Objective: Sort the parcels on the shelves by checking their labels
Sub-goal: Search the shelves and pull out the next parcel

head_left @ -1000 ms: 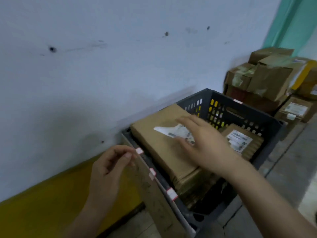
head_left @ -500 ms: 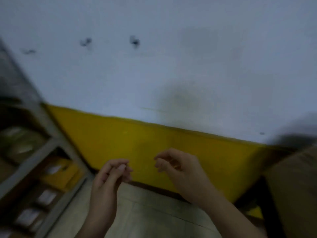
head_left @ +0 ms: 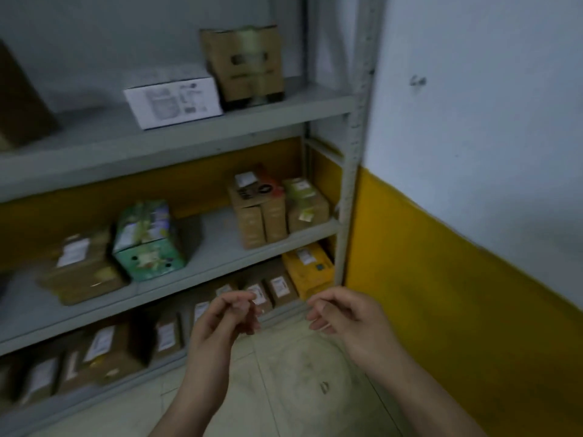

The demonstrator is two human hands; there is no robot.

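Observation:
A grey metal shelf unit (head_left: 202, 121) fills the left of the view. Its top shelf carries a white labelled box (head_left: 173, 100) and a taped brown box (head_left: 246, 63). On the middle shelf are a green printed box (head_left: 146, 244), a brown parcel (head_left: 80, 266) at the left and a cluster of brown cartons (head_left: 268, 209) at the right. The lowest shelf holds a yellow box (head_left: 310, 268) and several labelled brown parcels (head_left: 113, 348). My left hand (head_left: 224, 320) and my right hand (head_left: 344, 313) hover in front of the lowest shelf, fingers loosely curled, holding nothing.
A white wall with a yellow lower band (head_left: 457, 294) runs along the right. The shelf's grey upright post (head_left: 353, 171) stands at the corner. Pale tiled floor (head_left: 299, 383) lies under my hands.
My view has swung left from the crate of parcels, past the bare wall, to the shelf unit. My right hand left the brown parcel in the crate; both hands now hang free.

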